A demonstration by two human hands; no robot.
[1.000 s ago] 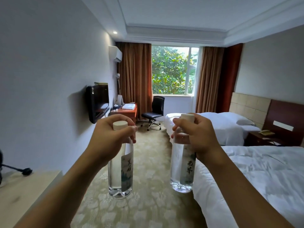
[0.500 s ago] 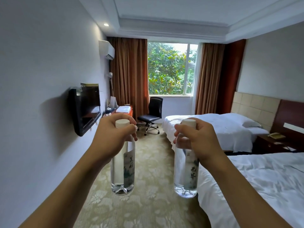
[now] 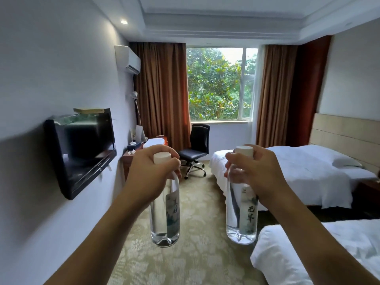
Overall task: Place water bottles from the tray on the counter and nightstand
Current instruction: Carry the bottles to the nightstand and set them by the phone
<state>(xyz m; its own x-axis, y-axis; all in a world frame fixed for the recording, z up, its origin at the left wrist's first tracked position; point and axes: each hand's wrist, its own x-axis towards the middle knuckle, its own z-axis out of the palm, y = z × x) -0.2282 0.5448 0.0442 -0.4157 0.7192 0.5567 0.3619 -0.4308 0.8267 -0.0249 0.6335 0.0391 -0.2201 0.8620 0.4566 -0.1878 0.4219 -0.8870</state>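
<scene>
Head view. Two tall, slim, clear bottles, round-bottomed, each with a squat white cap and a pale printed label running down its side. Left bottle (image 3: 164, 212) hanging upright in the air over patterned beige carpet (image 3: 185, 254), shoulder and neck hidden inside the left hand (image 3: 149, 175). Fingers of that hand wrapped closed round the neck just under the cap, thumb side toward the camera, forearm stretched forward from the lower left. Right bottle (image 3: 241, 214) likewise upright and off the ground, near the corner of the nearer bed (image 3: 320, 249), gripped at the neck by the right hand (image 3: 257, 171), fingers curled shut round it, wrist bent slightly down. Both bottles level with each other and well apart.

Label characters too small to read. Nearer bed cut off by the right and bottom edges; white, rumpled cover. Second white bed (image 3: 287, 171) beyond it, padded tan headboard cut off at the right. Dark glossy wall-mounted screen (image 3: 82, 149) at left. Reddish desk (image 3: 144, 149) largely hidden behind the left hand, black swivel chair (image 3: 196, 145) beside it. Brown curtains framing a window.
</scene>
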